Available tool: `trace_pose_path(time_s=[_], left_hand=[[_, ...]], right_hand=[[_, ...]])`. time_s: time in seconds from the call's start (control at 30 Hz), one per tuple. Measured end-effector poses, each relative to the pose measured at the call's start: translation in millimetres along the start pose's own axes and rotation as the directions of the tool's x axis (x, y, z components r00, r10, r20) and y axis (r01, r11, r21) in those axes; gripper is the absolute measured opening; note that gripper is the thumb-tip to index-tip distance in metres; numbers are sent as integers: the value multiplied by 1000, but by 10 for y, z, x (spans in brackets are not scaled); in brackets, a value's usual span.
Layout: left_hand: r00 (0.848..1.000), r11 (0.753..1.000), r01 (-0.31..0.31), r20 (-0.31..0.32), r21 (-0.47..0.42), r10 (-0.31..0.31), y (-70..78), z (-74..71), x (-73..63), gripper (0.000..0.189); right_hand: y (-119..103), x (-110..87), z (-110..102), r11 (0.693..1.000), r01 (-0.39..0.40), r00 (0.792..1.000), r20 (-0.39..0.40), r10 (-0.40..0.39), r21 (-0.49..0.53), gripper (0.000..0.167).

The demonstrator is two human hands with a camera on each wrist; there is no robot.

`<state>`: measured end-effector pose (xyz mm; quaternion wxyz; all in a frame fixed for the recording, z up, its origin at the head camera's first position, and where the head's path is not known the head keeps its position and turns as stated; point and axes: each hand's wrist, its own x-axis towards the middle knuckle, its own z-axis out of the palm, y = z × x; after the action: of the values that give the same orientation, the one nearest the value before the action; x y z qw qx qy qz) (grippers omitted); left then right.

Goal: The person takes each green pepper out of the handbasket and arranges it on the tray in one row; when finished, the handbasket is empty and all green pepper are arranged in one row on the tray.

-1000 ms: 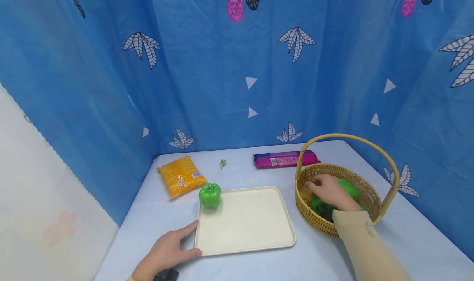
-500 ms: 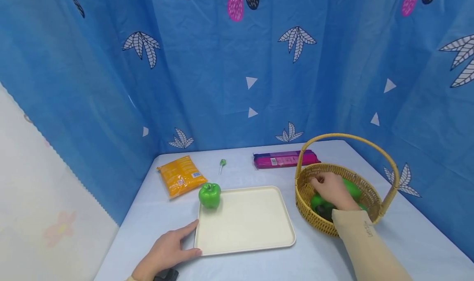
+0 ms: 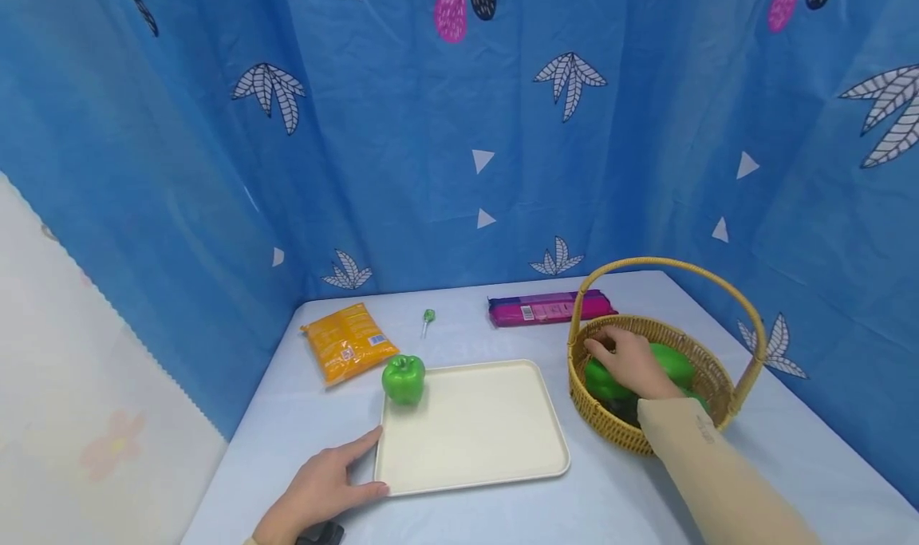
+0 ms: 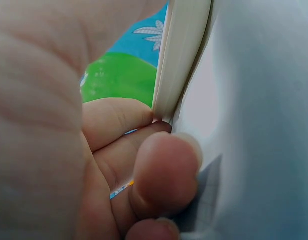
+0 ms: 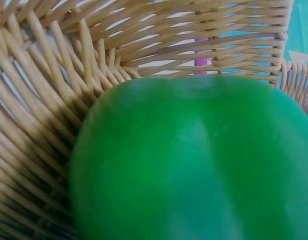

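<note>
My left hand rests at the left side of a cream tray, thumb and forefinger spread, their tips touching its rim. A green bell pepper stands on the tray's far left corner. On the right, my right hand reaches down into a wicker basket and holds another green bell pepper near its top. That pepper fills much of the right wrist view against the woven wall; most of my fingers are hidden there. Another green piece lies beside the hand.
An orange packet lies at the back left, a green lollipop at the back middle. Behind the basket is a purple-pink packet. The basket's tall handle arches over the hand. Blue curtains enclose the table.
The pepper under my right hand has shifted left inside the basket and shows more of itself. The hand moved slightly with it. My left hand and the tray stay put.
</note>
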<state>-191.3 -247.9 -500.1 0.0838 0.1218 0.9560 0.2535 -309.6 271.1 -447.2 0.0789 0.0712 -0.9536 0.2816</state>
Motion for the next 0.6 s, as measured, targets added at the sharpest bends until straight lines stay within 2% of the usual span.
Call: trace_pose_path(time_s=[0.2,0.33,0.43,0.6], left_hand=[[1000,1000,-4,11,-5,4,-34,13,-8,96],[1000,1000,-13,6,-10,13,-31,18,-11,96],[1000,1000,-20,0,-5,20,-27,17,-10,96],[1000,1000,-22,-8,10,22,-21,12,0,97]], right_hand=[[31,-3,22,999,-50,995,91,50,5,64],[23,-11,24,999,-54,990,128,54,2,63],[16,-20,17,999,-38,993,111,37,12,59],[17,-41,-14,1000,-1,999,32,0,22,52]])
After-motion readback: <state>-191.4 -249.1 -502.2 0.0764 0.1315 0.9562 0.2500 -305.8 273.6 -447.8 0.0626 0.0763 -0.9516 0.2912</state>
